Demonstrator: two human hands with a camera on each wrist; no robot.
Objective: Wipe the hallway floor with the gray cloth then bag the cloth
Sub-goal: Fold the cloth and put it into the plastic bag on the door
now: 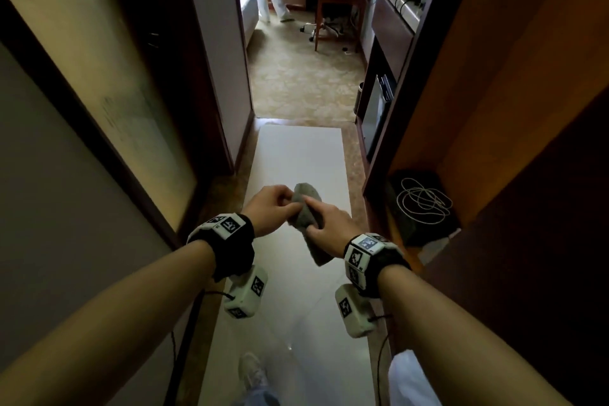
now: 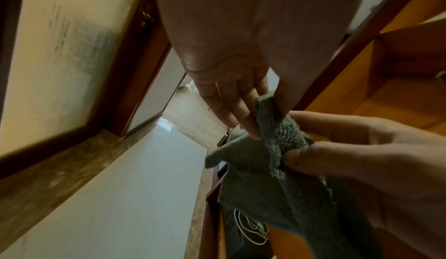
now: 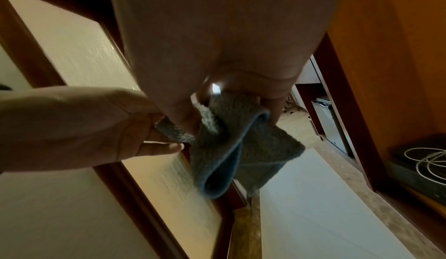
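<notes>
Gray cloth (image 1: 304, 212) held up between both my hands, above the hallway floor (image 1: 296, 155).

My left hand (image 1: 268, 209) pinches its 10 o'clock edge; my right hand (image 1: 329, 227) has fingers curled round the bunched middle, the rest hanging below.
</notes>
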